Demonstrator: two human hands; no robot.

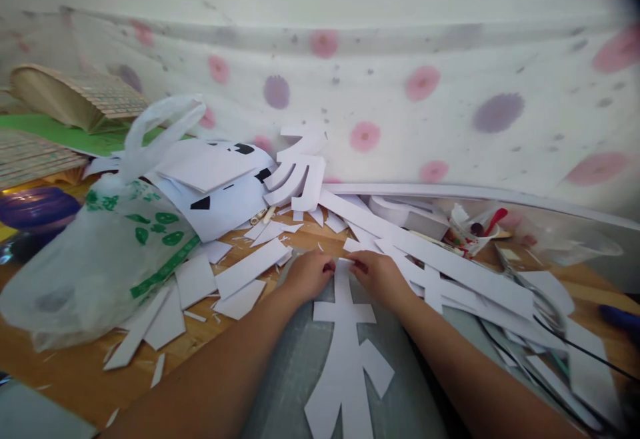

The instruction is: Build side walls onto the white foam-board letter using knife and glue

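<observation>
A white cutout [345, 352] of paper or thin board lies flat on the grey-green mat [280, 385] in front of me. It has a narrow upright top, a short crossbar and spreading legs, with a slanted piece on the right. My left hand [311, 273] has its fingers curled at the left edge of the top end. On the opposite edge, the thumb and fingers of my right hand [379, 277] pinch the upper corner. Both forearms reach in from below, and the cutout's bottom end runs out of view.
White scraps [253, 269] litter the wooden table [280, 285] on the left, beside a plastic bag [125, 245]. Long white strips [430, 252] cross on the right, near a small tub [473, 232] and dark cables [565, 335]. Curved cutouts [300, 179] lean against the flowered sheet [390, 105].
</observation>
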